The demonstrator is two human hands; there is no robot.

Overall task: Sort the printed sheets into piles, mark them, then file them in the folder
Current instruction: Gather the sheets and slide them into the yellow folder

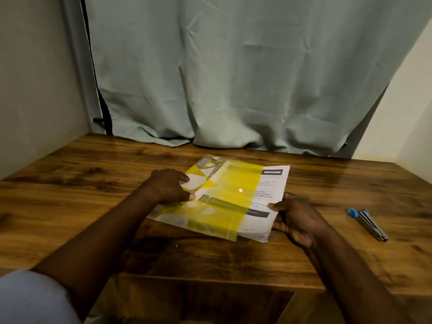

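A translucent yellow folder (224, 197) lies mid-surface over a stack of printed sheets (268, 197), whose text is too blurred to read. The left hand (169, 187) presses the folder, fingers curled on it; the right hand (297, 217) pinches the stack's right edge. Two blue-capped markers (367, 223) rest on the wooden surface (70, 195) to the right.

Wooden desk against a curtained wall

A brown wood-grain table (81, 195) fills the near scene, its glossy top catching light at the far right. A pale grey-green curtain (233, 78) hangs along the far edge, its creased hem resting on the tabletop. Plain walls close in on the left (35, 90) and right (411, 101), the right one lit brighter.
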